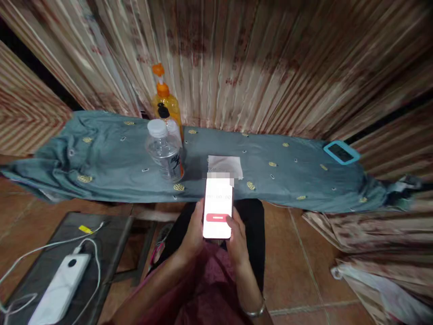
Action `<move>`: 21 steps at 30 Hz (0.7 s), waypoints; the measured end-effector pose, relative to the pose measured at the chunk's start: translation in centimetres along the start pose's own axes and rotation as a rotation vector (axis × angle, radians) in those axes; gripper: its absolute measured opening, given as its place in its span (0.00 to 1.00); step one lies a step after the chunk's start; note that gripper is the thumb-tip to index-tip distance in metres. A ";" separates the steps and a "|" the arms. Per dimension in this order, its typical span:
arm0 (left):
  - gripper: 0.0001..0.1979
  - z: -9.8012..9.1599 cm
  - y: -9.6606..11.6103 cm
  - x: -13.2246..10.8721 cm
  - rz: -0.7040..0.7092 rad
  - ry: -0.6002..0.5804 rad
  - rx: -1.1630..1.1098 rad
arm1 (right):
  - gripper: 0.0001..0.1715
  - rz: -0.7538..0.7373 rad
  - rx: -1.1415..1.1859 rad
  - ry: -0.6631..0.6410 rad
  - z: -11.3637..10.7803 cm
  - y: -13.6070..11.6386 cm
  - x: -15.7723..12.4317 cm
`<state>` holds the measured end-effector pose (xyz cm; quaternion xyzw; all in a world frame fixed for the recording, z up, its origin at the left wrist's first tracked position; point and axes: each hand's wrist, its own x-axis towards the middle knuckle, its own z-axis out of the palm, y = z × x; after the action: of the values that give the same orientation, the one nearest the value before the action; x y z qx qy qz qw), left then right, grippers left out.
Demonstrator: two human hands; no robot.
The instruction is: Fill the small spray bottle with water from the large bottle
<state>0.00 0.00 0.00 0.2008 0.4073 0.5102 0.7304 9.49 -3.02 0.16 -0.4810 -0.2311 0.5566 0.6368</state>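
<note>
Both of my hands hold a smartphone (218,207) upright in front of me, its bright white screen showing a red bar. My left hand (192,232) wraps the phone's left edge. My right hand (237,239) grips the right edge, its thumb lying near the red bar. The phone hovers just in front of a low surface covered by a grey-green cloth (101,158) with small yellow motifs.
On the cloth stand a clear plastic bottle (164,151), an orange pump bottle (165,101) behind it, a white folded paper (225,166) and a blue-cased phone (341,152) at far right. A white power bank (61,286) with cables lies lower left. Striped curtains hang behind.
</note>
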 end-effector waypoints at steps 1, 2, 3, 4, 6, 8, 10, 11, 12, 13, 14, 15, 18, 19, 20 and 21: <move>0.37 0.1 0.0 0.0 -0.002 -0.009 -0.006 | 0.16 0.000 -0.002 0.003 0.0 0.0 0.0; 0.37 0.1 0.1 0.0 -0.003 -0.017 -0.012 | 0.17 0.001 -0.005 0.006 -0.1 0.1 0.0; 0.37 0.2 0.1 0.0 -0.002 -0.023 -0.018 | 0.17 0.003 -0.007 0.010 -0.2 0.1 0.0; 0.36 0.2 0.2 0.0 0.001 -0.028 -0.023 | 0.17 0.006 -0.009 0.014 -0.2 0.2 0.0; 0.36 0.2 0.2 0.0 0.011 -0.035 -0.035 | 0.18 0.015 -0.013 0.026 -0.4 0.3 0.1; 0.36 0.2 0.2 0.1 0.026 -0.033 -0.039 | 0.19 0.021 -0.019 0.032 -0.5 0.5 0.1; 0.36 0.2 0.2 0.0 0.032 -0.032 -0.036 | 0.19 0.022 -0.025 0.024 -0.6 0.7 0.1; 0.37 0.2 0.2 0.0 0.030 -0.031 -0.033 | 0.19 0.021 -0.027 0.023 -0.6 0.7 0.2; 0.37 0.2 0.2 0.0 0.029 -0.029 -0.030 | 0.20 0.021 -0.029 0.022 -0.7 0.8 0.2; 0.37 0.2 0.2 0.0 0.027 -0.026 -0.027 | 0.20 0.023 -0.030 0.025 -0.7 0.9 0.2; 0.37 0.2 0.2 0.0 0.026 -0.025 -0.024 | 0.20 0.025 -0.030 0.030 -0.7 1.0 0.2; 0.37 0.2 0.2 0.0 0.024 -0.025 -0.022 | 0.21 0.029 -0.031 0.038 -0.7 1.0 0.3; 0.37 0.2 0.1 0.0 0.026 -0.027 -0.015 | 0.20 0.032 -0.037 0.047 -0.7 1.0 0.2; 0.37 0.2 0.1 0.0 0.025 -0.024 -0.011 | 0.20 0.030 -0.040 0.044 -0.7 0.9 0.2; 0.37 0.1 0.1 0.0 0.022 -0.020 -0.008 | 0.20 0.028 -0.043 0.039 -0.6 0.8 0.2; 0.37 0.1 0.0 0.0 0.017 -0.017 -0.007 | 0.20 0.027 -0.044 0.037 -0.6 0.7 0.2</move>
<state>0.07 0.05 0.09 0.2061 0.3974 0.5159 0.7303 9.68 -3.09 -0.75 -0.5082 -0.2251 0.5508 0.6226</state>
